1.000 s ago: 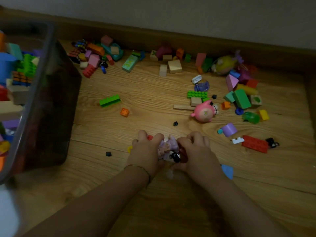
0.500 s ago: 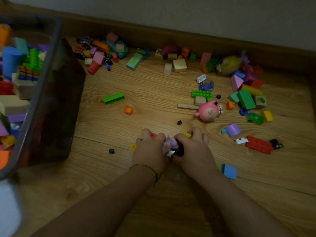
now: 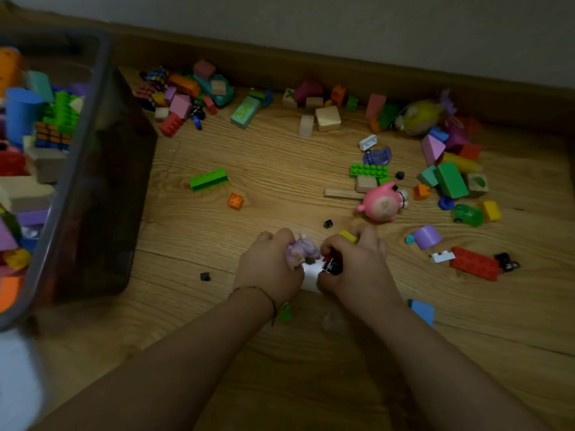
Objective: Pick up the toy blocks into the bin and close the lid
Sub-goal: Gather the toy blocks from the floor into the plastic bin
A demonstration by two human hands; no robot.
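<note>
The wooden floor (image 3: 280, 157) carries everything. At its left edge stands the dark open bin (image 3: 93, 188), already heaped with blocks. More toy blocks (image 3: 451, 178) lie scattered along the wall and at the right, near a pink round toy (image 3: 381, 205). Both hands meet mid-floor: the left hand (image 3: 269, 269) has its fingers curled around a pale purple piece (image 3: 300, 250), and the right hand (image 3: 357, 269) has its fingers closed over small pieces, a yellow block (image 3: 348, 236) showing at the knuckles.

One head view only, from above and behind the hands, facing forward and down at the floor (image 3: 280, 169); near, forearms filling the lower frame; bin (image 3: 102, 157) cut off left; wall beyond.
</note>
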